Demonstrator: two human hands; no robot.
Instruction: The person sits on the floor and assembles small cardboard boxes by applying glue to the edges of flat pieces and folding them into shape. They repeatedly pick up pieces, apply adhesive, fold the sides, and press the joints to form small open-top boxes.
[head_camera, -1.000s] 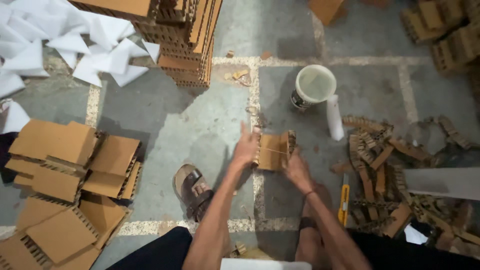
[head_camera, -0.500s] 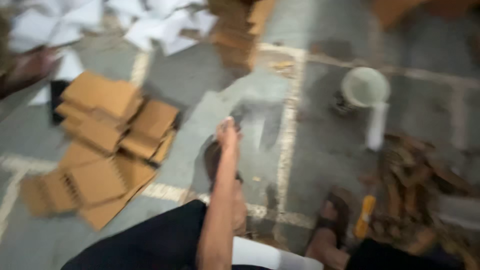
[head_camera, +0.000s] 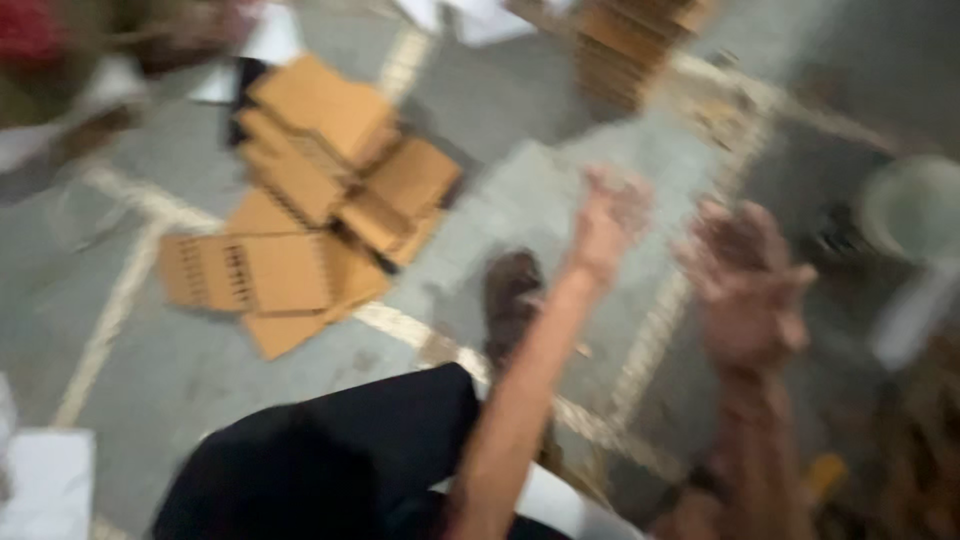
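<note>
The head view is badly smeared by motion. The left hand (head_camera: 612, 218) and right hand (head_camera: 745, 290) are both raised over the grey floor (head_camera: 170, 370). Neither appears to hold anything, though the blur makes that uncertain. The right hand's fingers look loosely spread; how the left hand's fingers are set cannot be told. The nearest loose things, a heap of flat cardboard pieces (head_camera: 320, 200), lie well apart to the left of both hands. A sandalled foot (head_camera: 512, 300) rests just below the left hand.

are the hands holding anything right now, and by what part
Nothing that shows: the left hand and right hand look empty above the floor, though the frame is blurred.
</note>
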